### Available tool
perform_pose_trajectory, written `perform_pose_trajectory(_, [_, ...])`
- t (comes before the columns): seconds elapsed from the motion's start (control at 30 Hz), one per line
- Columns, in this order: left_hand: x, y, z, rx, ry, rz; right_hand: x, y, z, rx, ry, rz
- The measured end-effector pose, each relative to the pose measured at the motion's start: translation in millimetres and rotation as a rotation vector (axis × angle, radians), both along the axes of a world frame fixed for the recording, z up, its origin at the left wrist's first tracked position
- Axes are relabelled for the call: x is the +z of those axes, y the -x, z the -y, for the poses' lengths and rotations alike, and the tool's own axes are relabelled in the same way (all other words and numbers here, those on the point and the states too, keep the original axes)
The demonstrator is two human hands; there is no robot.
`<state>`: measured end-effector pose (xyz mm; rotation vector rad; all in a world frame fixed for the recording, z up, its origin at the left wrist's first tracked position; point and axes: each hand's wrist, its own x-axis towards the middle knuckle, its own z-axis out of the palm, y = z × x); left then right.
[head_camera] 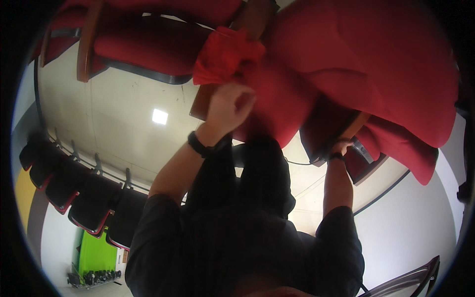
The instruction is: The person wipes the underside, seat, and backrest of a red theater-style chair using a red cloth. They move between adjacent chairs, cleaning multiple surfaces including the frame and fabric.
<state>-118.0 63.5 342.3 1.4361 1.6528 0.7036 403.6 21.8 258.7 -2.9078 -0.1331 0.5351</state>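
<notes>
My left hand (233, 105), blurred, is raised with curled fingers just below a bright red cloth (224, 55); whether it touches the cloth cannot be told. The cloth lies crumpled at the armrest (254, 18) of a red upholstered seat (274, 96). A dark band is on my left wrist. Lower and to the right, my right hand (343, 147) rests at the side of another wooden armrest (354, 126), beside a red seat; its fingers are partly hidden. Large red fabric (374, 63) covers the seat backs at the upper right.
More red seats (141, 55) with wooden armrests stand at the upper left. A row of black-backed chairs (89, 196) curves along the left on the pale tiled floor (122, 96). A thin cable (298, 163) runs near my legs. A white wall (412, 219) is at the right.
</notes>
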Motion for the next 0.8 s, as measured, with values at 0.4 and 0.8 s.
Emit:
perform_pose_trajectory(0.4, [-25.1,4.6,-67.2,0.177,-0.063,-0.575,17.3,19.0,-12.1,0.155,-0.062,0.083])
perform_pose_trajectory(0.8, [229.5,-42.0,-157.2,0.439,-0.717,-0.076,16.5,3.7,-5.6,0.089,-0.057,-0.039])
